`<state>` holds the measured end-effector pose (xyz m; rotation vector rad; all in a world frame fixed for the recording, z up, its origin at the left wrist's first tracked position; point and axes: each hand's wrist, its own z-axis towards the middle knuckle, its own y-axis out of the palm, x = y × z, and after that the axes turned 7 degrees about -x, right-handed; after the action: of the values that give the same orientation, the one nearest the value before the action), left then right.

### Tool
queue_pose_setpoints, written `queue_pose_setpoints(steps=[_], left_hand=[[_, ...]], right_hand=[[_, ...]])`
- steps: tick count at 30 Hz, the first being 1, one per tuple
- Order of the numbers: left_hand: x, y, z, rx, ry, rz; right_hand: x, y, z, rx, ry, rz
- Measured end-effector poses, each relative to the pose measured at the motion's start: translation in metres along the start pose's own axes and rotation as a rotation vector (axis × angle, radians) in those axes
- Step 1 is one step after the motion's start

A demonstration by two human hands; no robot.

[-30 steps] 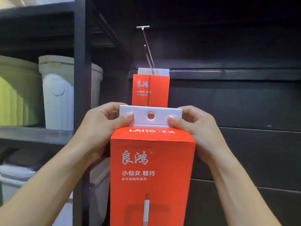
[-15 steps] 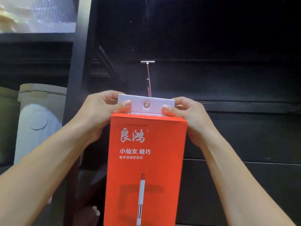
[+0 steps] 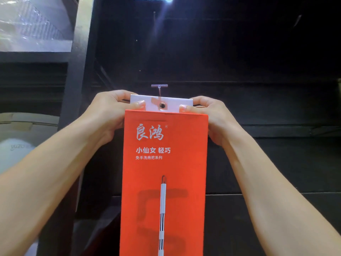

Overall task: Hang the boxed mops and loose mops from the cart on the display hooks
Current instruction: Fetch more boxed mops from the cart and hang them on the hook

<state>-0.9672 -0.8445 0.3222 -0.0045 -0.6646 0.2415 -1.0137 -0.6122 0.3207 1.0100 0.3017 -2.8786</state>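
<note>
A tall orange boxed mop point(image 3: 164, 182) with white lettering fills the centre of the head view, held upright. Its white hang tab point(image 3: 171, 103) sticks up from the top and has a round hole point(image 3: 162, 105). My left hand point(image 3: 110, 115) grips the box's upper left corner, thumb on the tab. My right hand point(image 3: 212, 117) grips the upper right corner the same way. A metal display hook point(image 3: 159, 87) juts from the dark back panel just above the tab, and its tip lines up with the hole. Whether the hook is through the hole I cannot tell.
A dark slatted back panel point(image 3: 258, 163) lies behind the box. A black shelf upright point(image 3: 77, 89) stands to the left, with a pale bin point(image 3: 20, 141) and a plastic-wrapped item point(image 3: 33, 24) on the shelves beyond it.
The box has risen with both hands until its tab reaches the hook. The hanging orange box seen a second ago is now hidden behind the one I hold.
</note>
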Motion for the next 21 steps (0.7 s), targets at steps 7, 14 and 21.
queue_pose_setpoints(steps=[7,14,21], left_hand=[[0.0033,0.0010,0.0088,0.020,-0.036,0.004],[0.0028,-0.0005,0.0030,0.026,-0.074,0.010],[0.0057,-0.0017,0.0044,0.036,-0.091,0.019]], right_hand=[[-0.0074,-0.0008,0.0105,-0.024,0.047,-0.012],[-0.0052,0.0046,0.0059,-0.027,0.073,-0.028],[-0.0074,0.0064,0.0064,-0.036,0.082,0.001]])
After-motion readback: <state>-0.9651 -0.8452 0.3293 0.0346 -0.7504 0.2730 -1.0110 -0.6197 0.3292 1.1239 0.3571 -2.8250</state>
